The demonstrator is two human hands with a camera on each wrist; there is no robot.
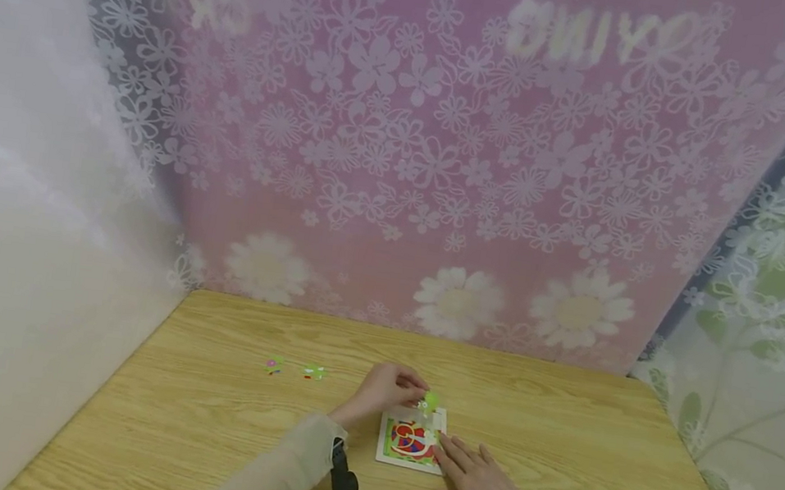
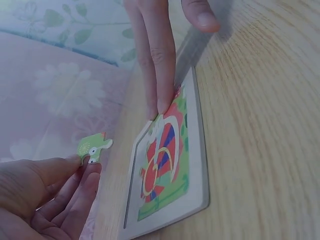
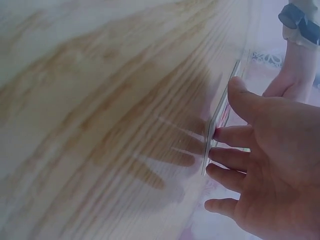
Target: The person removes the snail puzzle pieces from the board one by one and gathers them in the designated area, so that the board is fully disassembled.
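Between thumb and fingers, my left hand [image 1: 384,387] pinches a green jigsaw puzzle piece [image 2: 91,147] with an eye printed on it, raised above the table. Just below it lies a square puzzle board [image 1: 399,465] with a pale frame. Red, blue and green pieces fill its near part, and a pale bare strip runs along the far side. My right hand [image 1: 485,489] rests at the board's right edge, its extended fingertips touching the pieces there. In the right wrist view the board [image 3: 220,107] shows only edge-on, partly behind the fingers.
Two more small puzzle pieces, one with a pink spot [image 1: 272,365] and one green and white [image 1: 313,371], lie to the left on the wooden table [image 1: 192,409]. A flowered curtain [image 1: 404,155] stands behind the table. A black band [image 1: 342,474] circles the left wrist.
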